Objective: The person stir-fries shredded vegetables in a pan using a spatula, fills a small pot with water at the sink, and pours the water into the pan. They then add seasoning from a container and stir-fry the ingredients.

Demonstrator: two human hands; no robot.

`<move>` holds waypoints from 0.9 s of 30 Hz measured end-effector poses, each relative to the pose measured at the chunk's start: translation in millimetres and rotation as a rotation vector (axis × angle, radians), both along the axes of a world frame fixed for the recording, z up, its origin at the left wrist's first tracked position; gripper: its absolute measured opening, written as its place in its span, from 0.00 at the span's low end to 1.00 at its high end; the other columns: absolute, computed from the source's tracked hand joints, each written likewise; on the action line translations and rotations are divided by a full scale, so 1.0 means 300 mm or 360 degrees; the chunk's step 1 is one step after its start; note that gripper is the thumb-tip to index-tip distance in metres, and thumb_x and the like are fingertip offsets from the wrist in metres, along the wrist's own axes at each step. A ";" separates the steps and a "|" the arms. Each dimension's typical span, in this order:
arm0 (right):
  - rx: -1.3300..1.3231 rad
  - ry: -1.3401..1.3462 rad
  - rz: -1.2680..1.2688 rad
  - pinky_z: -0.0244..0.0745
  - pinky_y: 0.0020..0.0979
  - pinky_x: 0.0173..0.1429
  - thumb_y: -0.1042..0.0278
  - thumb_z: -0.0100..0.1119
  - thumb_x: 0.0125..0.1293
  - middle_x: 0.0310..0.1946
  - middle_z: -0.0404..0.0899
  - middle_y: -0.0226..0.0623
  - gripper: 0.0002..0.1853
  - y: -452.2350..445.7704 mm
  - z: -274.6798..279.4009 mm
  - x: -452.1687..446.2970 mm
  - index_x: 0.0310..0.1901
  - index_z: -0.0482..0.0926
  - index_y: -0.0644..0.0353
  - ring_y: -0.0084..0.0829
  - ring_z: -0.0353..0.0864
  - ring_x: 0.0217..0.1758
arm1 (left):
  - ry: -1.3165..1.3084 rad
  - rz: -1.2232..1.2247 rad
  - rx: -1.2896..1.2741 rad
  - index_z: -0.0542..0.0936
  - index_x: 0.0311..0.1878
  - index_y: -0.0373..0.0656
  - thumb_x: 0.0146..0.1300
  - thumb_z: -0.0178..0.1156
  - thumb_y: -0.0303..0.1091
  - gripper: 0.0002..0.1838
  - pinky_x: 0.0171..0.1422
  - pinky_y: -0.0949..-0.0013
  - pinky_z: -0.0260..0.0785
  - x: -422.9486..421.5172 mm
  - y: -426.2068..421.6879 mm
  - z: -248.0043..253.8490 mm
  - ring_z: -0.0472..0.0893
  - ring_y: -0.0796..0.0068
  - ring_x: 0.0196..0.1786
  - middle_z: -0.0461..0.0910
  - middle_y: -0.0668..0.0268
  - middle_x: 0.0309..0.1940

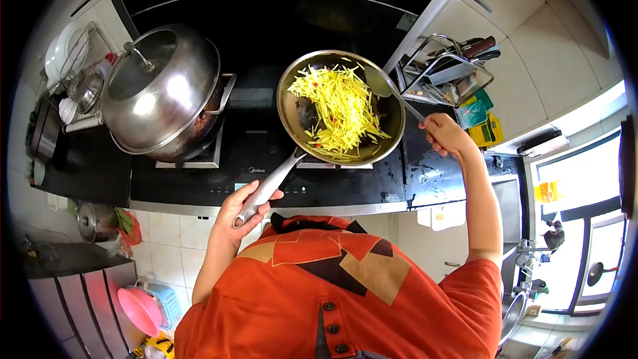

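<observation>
My left hand point(238, 214) is wrapped round the grey handle point(272, 185) of a frying pan point(290, 119) on the right side of the stove. Thin yellow shreds point(339, 110), probably potato, with a few small red pieces, are heaped in the pan. A dark patch of the pan's bottom shows at the left of the heap. My right hand point(444, 134) grips the end of a metal spatula point(407, 104). Its blade rests inside the pan's upper right wall, beside the shreds.
A large lidded steel pot point(163, 93) stands on the left burner of the black stove point(193, 189). A knife rack point(452, 70) and colourful packets point(482, 119) are right of the pan. A dish rack point(83, 86) sits far left. Below are a pink basin point(139, 309) and a blue basket point(167, 299).
</observation>
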State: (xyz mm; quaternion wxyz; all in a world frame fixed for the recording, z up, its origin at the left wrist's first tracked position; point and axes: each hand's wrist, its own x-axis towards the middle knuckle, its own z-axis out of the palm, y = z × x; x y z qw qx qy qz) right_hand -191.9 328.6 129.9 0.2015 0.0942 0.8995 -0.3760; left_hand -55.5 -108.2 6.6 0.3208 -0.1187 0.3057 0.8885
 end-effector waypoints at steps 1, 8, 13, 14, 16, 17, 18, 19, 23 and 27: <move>0.0020 -0.0005 -0.0033 0.54 0.22 0.11 0.65 0.44 0.71 0.18 0.69 0.28 0.11 -0.017 -0.018 -0.033 0.37 0.73 0.62 0.18 0.62 0.11 | -0.0053 0.0034 -0.0076 0.72 0.57 0.28 0.72 0.48 0.42 0.24 0.15 0.85 0.64 0.002 0.007 0.013 0.74 0.83 0.23 0.83 0.52 0.40; 0.0455 0.0355 0.0554 0.77 0.40 0.30 0.64 0.45 0.68 0.29 0.80 0.51 0.14 -0.224 -0.117 -0.127 0.44 0.76 0.66 0.46 0.81 0.25 | -0.0108 0.0018 -0.0181 0.72 0.57 0.31 0.71 0.50 0.39 0.21 0.15 0.86 0.64 0.003 0.026 0.046 0.75 0.84 0.22 0.83 0.53 0.41; 0.0803 0.0644 0.0884 0.71 0.47 0.56 0.65 0.49 0.68 0.43 0.80 0.55 0.16 -0.252 0.083 0.002 0.53 0.76 0.63 0.55 0.77 0.49 | -0.0103 0.0047 -0.0204 0.72 0.57 0.34 0.70 0.50 0.39 0.20 0.16 0.86 0.63 0.009 0.027 0.053 0.75 0.84 0.25 0.83 0.53 0.41; 0.0800 0.0656 0.0859 0.70 0.48 0.59 0.64 0.46 0.68 0.45 0.79 0.54 0.14 -0.228 0.099 -0.011 0.44 0.77 0.64 0.54 0.77 0.52 | -0.0114 0.0055 -0.0288 0.72 0.57 0.34 0.70 0.50 0.39 0.19 0.16 0.85 0.63 0.013 0.028 0.069 0.75 0.84 0.26 0.83 0.53 0.41; 0.1047 0.0696 0.0774 0.71 0.49 0.59 0.66 0.47 0.66 0.43 0.80 0.55 0.15 -0.194 0.078 -0.055 0.46 0.78 0.65 0.54 0.78 0.51 | -0.0128 0.0062 -0.0371 0.72 0.58 0.35 0.71 0.50 0.38 0.19 0.16 0.84 0.62 0.016 0.034 0.075 0.75 0.84 0.26 0.83 0.54 0.41; 0.1050 0.0697 0.0772 0.71 0.49 0.59 0.66 0.47 0.66 0.43 0.80 0.55 0.15 -0.198 0.054 -0.081 0.46 0.78 0.65 0.54 0.78 0.51 | -0.0089 0.0088 -0.0302 0.72 0.58 0.35 0.71 0.50 0.38 0.19 0.16 0.84 0.62 0.013 0.038 0.073 0.74 0.84 0.26 0.82 0.53 0.41; 0.1191 0.0628 0.0664 0.72 0.48 0.58 0.67 0.48 0.65 0.43 0.81 0.55 0.15 -0.210 0.027 -0.109 0.46 0.79 0.67 0.53 0.79 0.51 | -0.0049 0.0111 -0.0233 0.72 0.58 0.35 0.71 0.49 0.37 0.19 0.16 0.83 0.61 0.009 0.039 0.069 0.74 0.83 0.26 0.82 0.53 0.41; 0.1330 0.0560 0.0556 0.73 0.47 0.58 0.68 0.49 0.63 0.42 0.81 0.55 0.15 -0.232 0.017 -0.134 0.46 0.80 0.68 0.52 0.80 0.51 | -0.0044 0.0111 -0.0231 0.72 0.58 0.35 0.71 0.49 0.37 0.19 0.16 0.83 0.61 0.006 0.036 0.067 0.74 0.83 0.26 0.82 0.53 0.41; 0.1217 0.0494 0.0524 0.76 0.44 0.56 0.70 0.50 0.61 0.42 0.81 0.57 0.14 -0.373 0.007 -0.183 0.42 0.81 0.70 0.51 0.81 0.50 | 0.0054 0.0004 -0.0070 0.70 0.59 0.34 0.71 0.48 0.35 0.18 0.14 0.81 0.59 0.000 0.027 0.031 0.71 0.82 0.24 0.81 0.51 0.43; 0.1099 0.0541 0.0720 0.78 0.45 0.50 0.75 0.48 0.59 0.39 0.81 0.58 0.11 -0.486 -0.044 -0.163 0.37 0.82 0.69 0.52 0.82 0.46 | 0.0067 -0.0063 -0.0020 0.69 0.59 0.34 0.71 0.48 0.35 0.18 0.14 0.81 0.60 -0.013 0.031 0.001 0.71 0.81 0.23 0.80 0.51 0.44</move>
